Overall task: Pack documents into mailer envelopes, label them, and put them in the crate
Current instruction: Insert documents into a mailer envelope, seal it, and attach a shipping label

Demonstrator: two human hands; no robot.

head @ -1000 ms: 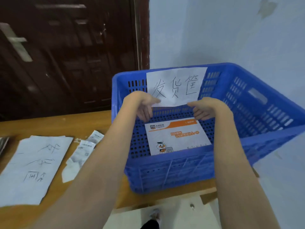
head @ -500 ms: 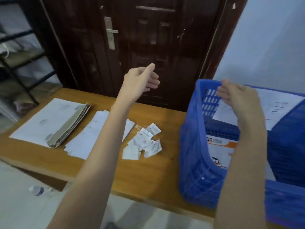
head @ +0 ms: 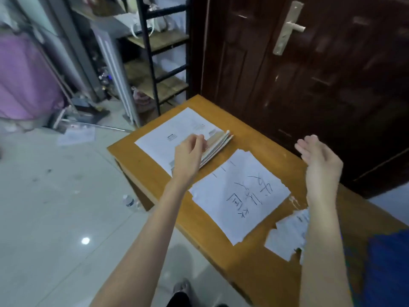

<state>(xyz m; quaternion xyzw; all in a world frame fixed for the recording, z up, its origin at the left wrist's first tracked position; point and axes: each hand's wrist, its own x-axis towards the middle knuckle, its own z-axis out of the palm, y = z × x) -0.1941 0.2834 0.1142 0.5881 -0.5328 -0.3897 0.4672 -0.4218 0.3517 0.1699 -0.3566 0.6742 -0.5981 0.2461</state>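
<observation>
The stack of envelopes (head: 218, 144) is lying at the far left end of the table (head: 254, 269), on top of a white printed sheet (head: 168, 138). The left hand (head: 190, 156) is reaching over it, fingers curling at the stack's edge; whether they are already gripping an envelope I cannot tell. The right hand (head: 318, 158) is hovering above the table, fingers relaxed and holding nothing. Nearer, a handwritten sheet (head: 239, 196) is lying flat, with small paper slips (head: 287, 235), likely the labels, just right of it. A corner of the blue crate (head: 387, 269) is showing at the near right. Judging by the thick stack, plenty of packing seems left.
</observation>
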